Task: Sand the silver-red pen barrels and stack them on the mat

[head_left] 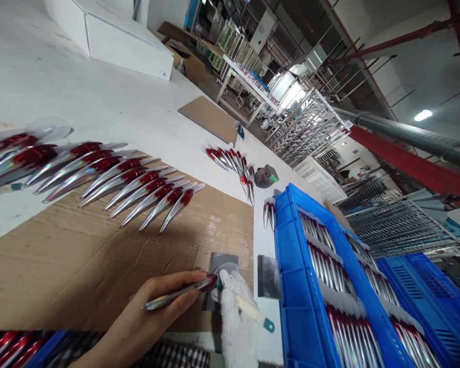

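Note:
My left hand [153, 304] is bare and pinches a glossy silver-and-red pointed piece [172, 297] between thumb and fingers, its red end toward my other hand. My right hand [235, 322], in a white glove, is closed around a cream-handled tool [249, 309] with a green end; the tool's head is hidden. Both hands meet over a dark grey square sheet [224, 260] lying on brown cardboard [168, 255]. Further up the cardboard, a slanting row of similar silver-and-red pieces [149, 197] extends to the left, some with clear ends.
Right of the cardboard stands a blue crate [291, 286] packed with rows of these pieces. Beside it lie another dark sheet [269, 276] and a grey block [266, 176]. A small cluster of pieces [233, 161] and a white box [126, 46] sit farther back on the white table [138, 110].

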Action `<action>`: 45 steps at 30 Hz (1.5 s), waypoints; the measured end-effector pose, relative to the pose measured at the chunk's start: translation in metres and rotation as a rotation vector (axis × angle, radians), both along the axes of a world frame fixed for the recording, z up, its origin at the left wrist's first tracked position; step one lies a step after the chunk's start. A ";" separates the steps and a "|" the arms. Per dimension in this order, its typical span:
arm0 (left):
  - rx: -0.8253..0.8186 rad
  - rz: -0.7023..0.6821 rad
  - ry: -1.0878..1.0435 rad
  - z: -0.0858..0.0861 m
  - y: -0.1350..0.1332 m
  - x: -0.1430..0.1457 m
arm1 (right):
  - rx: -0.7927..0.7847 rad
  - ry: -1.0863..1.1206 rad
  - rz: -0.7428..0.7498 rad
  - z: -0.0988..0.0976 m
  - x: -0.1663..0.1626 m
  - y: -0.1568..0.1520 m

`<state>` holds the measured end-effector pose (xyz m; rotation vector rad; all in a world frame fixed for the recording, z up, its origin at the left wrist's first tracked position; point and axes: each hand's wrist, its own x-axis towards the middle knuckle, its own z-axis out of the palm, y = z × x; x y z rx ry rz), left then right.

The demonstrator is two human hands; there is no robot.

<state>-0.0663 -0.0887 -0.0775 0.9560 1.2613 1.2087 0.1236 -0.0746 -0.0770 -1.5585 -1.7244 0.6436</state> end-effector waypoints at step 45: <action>-0.428 -0.162 -0.656 -0.022 0.012 0.008 | -0.177 0.298 0.267 0.049 0.047 0.041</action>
